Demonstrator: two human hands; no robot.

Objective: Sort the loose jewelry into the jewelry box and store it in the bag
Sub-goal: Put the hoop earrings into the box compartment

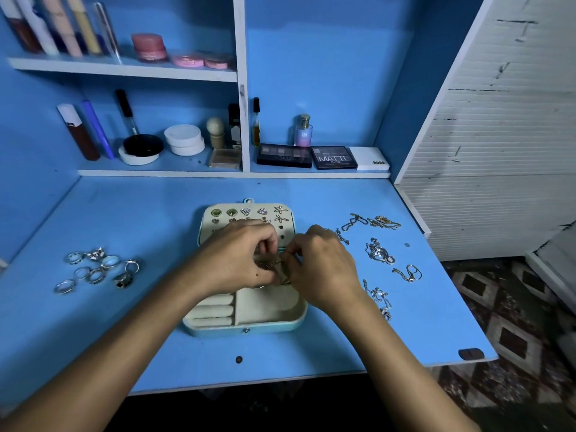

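- Left hand [240, 257] and right hand [321, 263] both pinch a gold chain [277, 269] over the open jewelry box [249, 319], mid-desk.
- Far shelf: palettes reading "NUDES" [284, 155], "MATTE" [334, 157], "NUDE" [369, 158].
- Rings [96, 269] left, necklaces [378, 251] right.

Both bare forearms are stretched forward from the lower corners of the view and angled inward, so that the hands are brought together at the centre; the left hand [240, 257] is turned back-up, its fingers curled under and its fingertips pinched toward the right; the right hand [321, 263] is likewise held back-up, with the wrist bent slightly inward and the fingers curled in a pinch toward the left; the fingertips of the two hands are set almost touching.
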